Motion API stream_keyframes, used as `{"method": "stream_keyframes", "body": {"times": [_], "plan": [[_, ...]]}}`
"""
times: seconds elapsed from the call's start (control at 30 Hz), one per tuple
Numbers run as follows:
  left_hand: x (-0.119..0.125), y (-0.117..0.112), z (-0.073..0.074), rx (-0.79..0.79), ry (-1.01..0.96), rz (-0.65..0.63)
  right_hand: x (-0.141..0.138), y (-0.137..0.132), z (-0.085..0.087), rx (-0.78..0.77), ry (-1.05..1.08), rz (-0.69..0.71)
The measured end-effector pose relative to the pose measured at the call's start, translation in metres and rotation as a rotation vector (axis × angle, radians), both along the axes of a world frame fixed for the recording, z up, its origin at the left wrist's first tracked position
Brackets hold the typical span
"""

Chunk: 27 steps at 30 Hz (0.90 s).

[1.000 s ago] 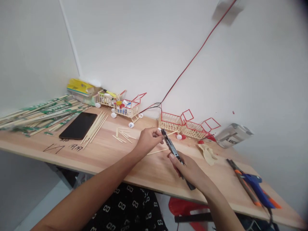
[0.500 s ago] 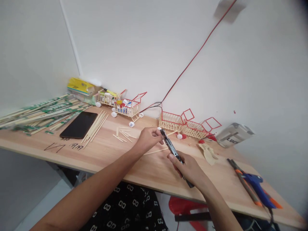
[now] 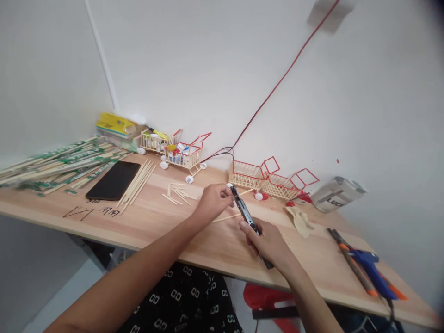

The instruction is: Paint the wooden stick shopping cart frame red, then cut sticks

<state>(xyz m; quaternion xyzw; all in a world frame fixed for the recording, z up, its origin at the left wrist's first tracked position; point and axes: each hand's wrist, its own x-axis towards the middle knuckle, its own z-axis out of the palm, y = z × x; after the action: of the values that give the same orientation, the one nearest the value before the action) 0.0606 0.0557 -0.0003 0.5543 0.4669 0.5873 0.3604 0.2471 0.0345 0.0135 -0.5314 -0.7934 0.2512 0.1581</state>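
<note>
My right hand (image 3: pixel 268 243) grips a black utility knife (image 3: pixel 245 213), its tip pointing up and away from me. My left hand (image 3: pixel 212 200) pinches at the knife's tip, fingers closed; what it holds there is too small to make out. A thin wooden stick (image 3: pixel 227 218) lies on the wooden table (image 3: pixel 156 222) just under both hands.
Short cut sticks (image 3: pixel 178 193) and long sticks (image 3: pixel 137 184) lie left of the hands, beside a black phone (image 3: pixel 114 181) and wrapped chopstick packs (image 3: pixel 58 164). Stick-built carts (image 3: pixel 180 152) and red-framed baskets (image 3: pixel 270 180) stand by the wall. A blue glue gun (image 3: pixel 371 273) and pliers (image 3: pixel 350 263) lie right.
My right hand with the knife has drawn slightly left and toward the left hand. The left hand stays at the knife's tip.
</note>
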Motion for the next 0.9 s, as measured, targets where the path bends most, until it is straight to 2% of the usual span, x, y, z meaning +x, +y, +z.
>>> {"method": "stream_keyframes", "body": {"times": [0.27,0.4,0.7,0.8,0.9], "plan": [[0.001,-0.003,-0.001,0.112,0.168,0.087,0.000,0.002,-0.005,0.002,0.014,0.022],[0.000,-0.003,-0.002,0.157,0.224,0.114,0.000,0.005,-0.009,0.067,0.011,0.015],[0.000,-0.003,-0.001,0.172,0.237,0.045,0.002,0.003,-0.015,0.185,0.034,-0.036],[-0.004,-0.004,0.000,0.151,0.337,0.047,0.003,0.009,-0.016,0.203,0.033,-0.074],[-0.008,-0.004,0.000,0.115,0.529,0.071,0.006,0.016,-0.019,0.208,0.059,-0.128]]}}
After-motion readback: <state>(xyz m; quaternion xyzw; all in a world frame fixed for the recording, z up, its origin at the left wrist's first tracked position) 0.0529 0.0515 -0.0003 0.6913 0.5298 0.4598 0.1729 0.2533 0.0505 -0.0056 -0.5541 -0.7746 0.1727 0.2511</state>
